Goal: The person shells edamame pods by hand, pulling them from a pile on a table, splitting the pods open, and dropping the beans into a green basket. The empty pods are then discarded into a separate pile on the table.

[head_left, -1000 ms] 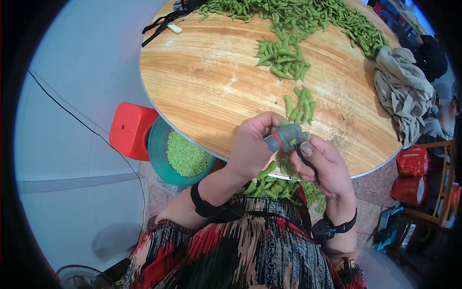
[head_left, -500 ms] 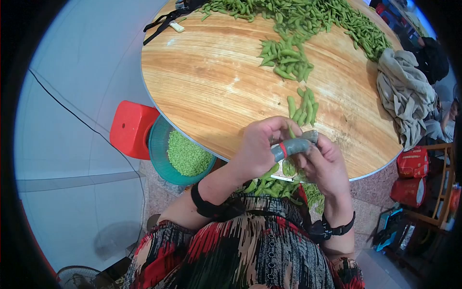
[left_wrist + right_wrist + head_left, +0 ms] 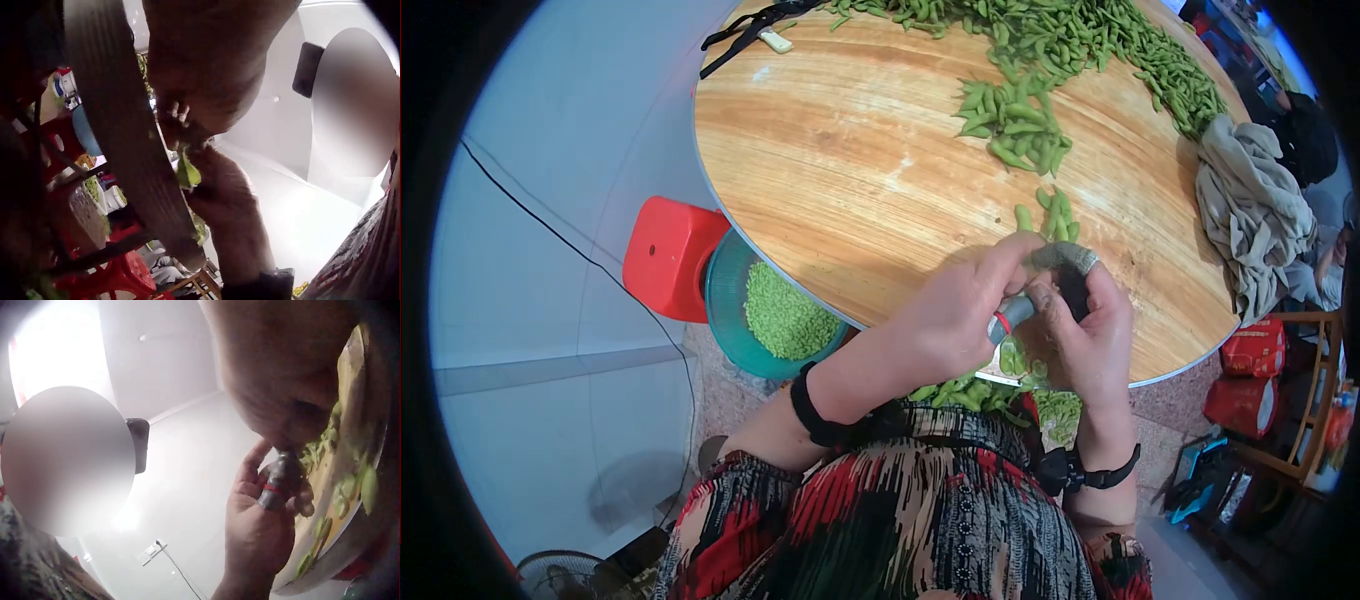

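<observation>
Both hands meet over the near edge of the round wooden table [image 3: 830,200]. My left hand [image 3: 945,310] has a grey sheath [image 3: 1017,313] with a red band on its thumb. My right hand [image 3: 1103,335] wears a rough grey cover [image 3: 1072,256] on one finger, its thumb bent in toward the left thumb. A green soybean pod [image 3: 187,172] shows between the fingers of both hands in the left wrist view, its other end hidden by them. Just below the hands, several pods [image 3: 1012,357] lie at the table's edge.
A large pile of pods [image 3: 1090,45] covers the far side, with a smaller heap [image 3: 1020,125] nearer. A teal basin [image 3: 722,318] of shelled beans stands left by a red stool [image 3: 668,260]. A grey towel [image 3: 1250,205] hangs over the right edge. More pods [image 3: 965,394] lie by the lap.
Both hands have shifted slightly right, staying together. The sheathed left thumb has dropped lower behind the right thumb, and the right hand's covered finger has risen and arches over.
</observation>
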`<action>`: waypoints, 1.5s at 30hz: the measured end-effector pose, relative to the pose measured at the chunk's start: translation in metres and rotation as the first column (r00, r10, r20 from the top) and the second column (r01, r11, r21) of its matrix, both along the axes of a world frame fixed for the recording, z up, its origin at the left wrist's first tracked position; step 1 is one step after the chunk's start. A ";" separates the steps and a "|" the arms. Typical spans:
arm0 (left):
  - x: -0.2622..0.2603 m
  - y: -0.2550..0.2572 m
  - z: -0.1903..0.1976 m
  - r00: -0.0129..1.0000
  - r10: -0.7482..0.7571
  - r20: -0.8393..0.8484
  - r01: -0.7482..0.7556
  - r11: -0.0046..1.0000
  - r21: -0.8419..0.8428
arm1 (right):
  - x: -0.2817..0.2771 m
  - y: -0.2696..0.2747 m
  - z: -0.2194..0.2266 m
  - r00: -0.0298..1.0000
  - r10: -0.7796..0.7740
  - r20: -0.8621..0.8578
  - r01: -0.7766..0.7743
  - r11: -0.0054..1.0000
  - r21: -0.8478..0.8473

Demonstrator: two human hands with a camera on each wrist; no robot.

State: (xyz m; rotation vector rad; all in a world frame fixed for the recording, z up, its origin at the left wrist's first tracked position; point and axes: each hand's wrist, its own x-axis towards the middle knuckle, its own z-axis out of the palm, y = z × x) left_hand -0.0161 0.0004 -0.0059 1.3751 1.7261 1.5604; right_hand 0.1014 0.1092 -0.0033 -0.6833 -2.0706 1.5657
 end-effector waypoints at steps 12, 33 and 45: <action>-0.009 0.001 -0.002 0.988 -0.098 -0.119 0.113 0.987 0.118 | -0.008 -0.005 0.004 0.956 -0.193 -0.221 -0.087 0.532 -0.842; -0.006 -0.002 0.002 0.536 -0.105 0.838 0.226 0.974 -0.022 | 0.012 0.050 0.012 0.942 0.286 0.177 -0.242 0.942 -0.231; 0.012 0.002 0.010 0.548 -0.128 0.827 0.068 0.992 0.108 | 0.030 -0.005 0.025 0.965 0.242 -0.096 -0.254 0.796 -0.550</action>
